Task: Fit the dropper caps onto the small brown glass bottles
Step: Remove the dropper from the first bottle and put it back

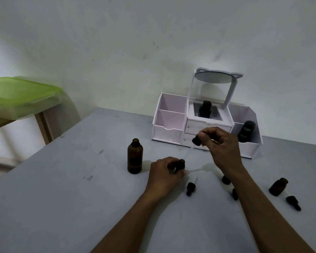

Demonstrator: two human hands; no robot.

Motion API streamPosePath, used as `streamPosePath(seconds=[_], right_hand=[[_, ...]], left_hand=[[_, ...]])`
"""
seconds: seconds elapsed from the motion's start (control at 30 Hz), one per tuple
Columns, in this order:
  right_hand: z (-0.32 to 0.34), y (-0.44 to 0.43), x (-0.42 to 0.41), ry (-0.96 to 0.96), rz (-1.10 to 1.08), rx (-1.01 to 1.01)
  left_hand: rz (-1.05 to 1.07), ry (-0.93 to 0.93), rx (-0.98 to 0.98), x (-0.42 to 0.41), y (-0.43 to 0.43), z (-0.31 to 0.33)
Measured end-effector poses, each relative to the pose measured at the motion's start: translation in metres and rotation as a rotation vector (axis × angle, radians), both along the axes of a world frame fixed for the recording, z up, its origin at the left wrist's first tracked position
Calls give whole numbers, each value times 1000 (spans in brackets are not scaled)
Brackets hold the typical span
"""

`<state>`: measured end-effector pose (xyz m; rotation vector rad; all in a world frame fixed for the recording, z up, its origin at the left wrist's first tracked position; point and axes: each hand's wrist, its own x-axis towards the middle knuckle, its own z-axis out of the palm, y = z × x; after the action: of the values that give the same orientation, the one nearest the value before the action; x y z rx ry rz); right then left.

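Right hand (220, 147) pinches a dropper cap (196, 140), its glass pipette slanting down-left toward the small bottle (181, 164) clasped by the left hand (164, 172).

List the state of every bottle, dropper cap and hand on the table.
Tall brown bottle: upright, uncapped.
Small bottle: held by left hand, uncapped.
Dropper cap: held by right hand, pipette aimed at small bottle.
Right small bottle: uncapped, tilted.
Loose dropper caps: lying flat.

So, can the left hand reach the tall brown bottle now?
Probably not at once: the left hand is closed on a small brown bottle. The tall brown bottle stands uncapped just beside it, with nothing between them.
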<state>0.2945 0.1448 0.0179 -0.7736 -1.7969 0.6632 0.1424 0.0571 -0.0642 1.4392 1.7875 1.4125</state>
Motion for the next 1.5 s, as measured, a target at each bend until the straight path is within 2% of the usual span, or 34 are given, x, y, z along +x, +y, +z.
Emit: streamPosePath(seconds=[1.03,1.17,1.4,1.5], right_hand=[[-2,-14,-10,28,6,3],[10,-19,-7,48,49,-10],[55,-27,-13,154,-2,78],[72,-38,-30,216,66,85]], left_hand=[[8,-8,-27,1,-1,2],[4,-10,-38,1,-3,4],[-14,-87,-95,1,-25,10],[-24,-112,-113,-7,-51,10]])
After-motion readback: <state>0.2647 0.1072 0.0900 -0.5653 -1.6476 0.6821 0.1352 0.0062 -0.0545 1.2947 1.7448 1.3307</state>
